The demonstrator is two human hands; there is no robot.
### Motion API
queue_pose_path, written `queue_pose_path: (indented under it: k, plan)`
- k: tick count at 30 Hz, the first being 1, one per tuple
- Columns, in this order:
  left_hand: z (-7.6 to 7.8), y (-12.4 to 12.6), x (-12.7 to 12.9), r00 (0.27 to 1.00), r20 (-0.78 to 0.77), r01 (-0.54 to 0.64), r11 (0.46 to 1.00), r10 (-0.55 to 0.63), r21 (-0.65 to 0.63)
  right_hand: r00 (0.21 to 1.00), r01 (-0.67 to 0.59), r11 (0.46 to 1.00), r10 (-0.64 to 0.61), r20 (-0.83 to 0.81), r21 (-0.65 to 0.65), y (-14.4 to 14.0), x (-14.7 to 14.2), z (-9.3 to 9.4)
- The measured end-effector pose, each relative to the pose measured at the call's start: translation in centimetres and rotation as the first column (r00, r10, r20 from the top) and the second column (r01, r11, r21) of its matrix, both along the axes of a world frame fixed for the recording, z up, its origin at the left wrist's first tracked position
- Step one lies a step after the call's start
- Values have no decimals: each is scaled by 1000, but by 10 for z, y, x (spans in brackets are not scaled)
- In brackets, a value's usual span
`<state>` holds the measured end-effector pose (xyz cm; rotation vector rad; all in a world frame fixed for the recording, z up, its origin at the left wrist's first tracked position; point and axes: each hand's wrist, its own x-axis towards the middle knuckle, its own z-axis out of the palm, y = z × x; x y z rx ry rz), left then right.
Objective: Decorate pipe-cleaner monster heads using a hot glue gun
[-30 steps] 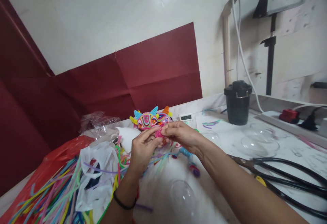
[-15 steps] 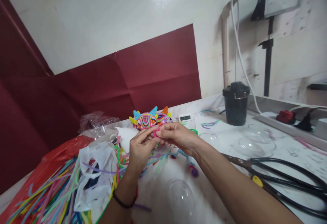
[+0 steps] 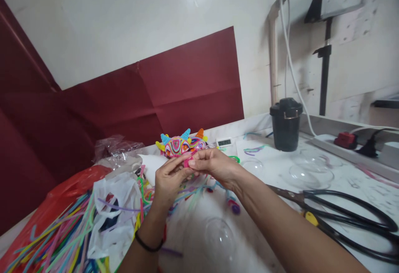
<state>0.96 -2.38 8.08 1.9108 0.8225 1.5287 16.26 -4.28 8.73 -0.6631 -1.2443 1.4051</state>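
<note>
My left hand [image 3: 171, 176] and my right hand [image 3: 215, 166] meet over the middle of the table. Between their fingertips is a small bright pink coil of pipe cleaner [image 3: 187, 163], partly covered by the fingers. Both hands are closed on it in a pinch. Just behind them stand colourful horned animal heads [image 3: 176, 145] made of pipe cleaners, with blue, yellow and orange horns. Loose pipe cleaner pieces [image 3: 195, 192] lie under and around my hands. A purple curl [image 3: 235, 209] rests below my right wrist.
Many pipe cleaners [image 3: 67, 231] lie on a red plastic bag [image 3: 67, 190] at left, beside a white bag [image 3: 115, 210]. Large black-handled scissors [image 3: 346, 210] lie at right. Clear plastic domes [image 3: 220, 235], a small digital clock [image 3: 224, 142], a black lidded bin [image 3: 286, 125] and a power strip [image 3: 327, 142] are on the table.
The view has shifted slightly, so everything sits a little further left. My hands keep the same pinch on the pink coil, with only slight finger movement.
</note>
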Motion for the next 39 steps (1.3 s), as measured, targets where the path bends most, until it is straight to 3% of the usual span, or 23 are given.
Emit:
queue_pose_path:
  k: [9, 15, 21, 25, 31, 32, 33, 35, 36, 39]
  plan:
    - [-2, -1, 0, 996, -70, -56, 995, 61, 77, 999, 52, 999, -52, -2, 14, -1, -3, 0]
    - [5, -3, -4, 998, 35, -50, 999, 50, 4, 997, 65, 998, -64, -31, 10, -6, -2, 7]
    - [15, -14, 0, 989, 145, 5, 990, 16, -142, 957, 252, 968, -250, -149, -9, -11, -1, 15]
    - [15, -25, 7, 983, 181, 60, 976, -22, -207, 920, 337, 941, -326, -215, 16, -23, 1, 33]
    - [-8, -44, 13, 992, 122, 61, 949, -24, -309, 882, 456, 886, -437, -177, 88, -63, 33, 85]
    - [-12, -48, 12, 995, 98, 51, 945, -21, -322, 886, 460, 878, -442, -139, 136, -72, 43, 90]
    - [-15, -52, 11, 997, 83, 39, 941, -11, -336, 892, 441, 852, -451, -32, 283, -82, 55, 92]
    - [-20, -60, 5, 998, 58, 13, 929, 9, -370, 835, 354, 789, -508, 210, 502, -105, 81, 85]
    - [-23, -64, 2, 999, 40, 4, 922, 12, -388, 768, 302, 777, -541, 343, 552, -118, 95, 76]
    - [-34, -75, -9, 1000, -22, -21, 908, 13, -418, 427, 184, 736, -657, 622, 651, -155, 134, 31]
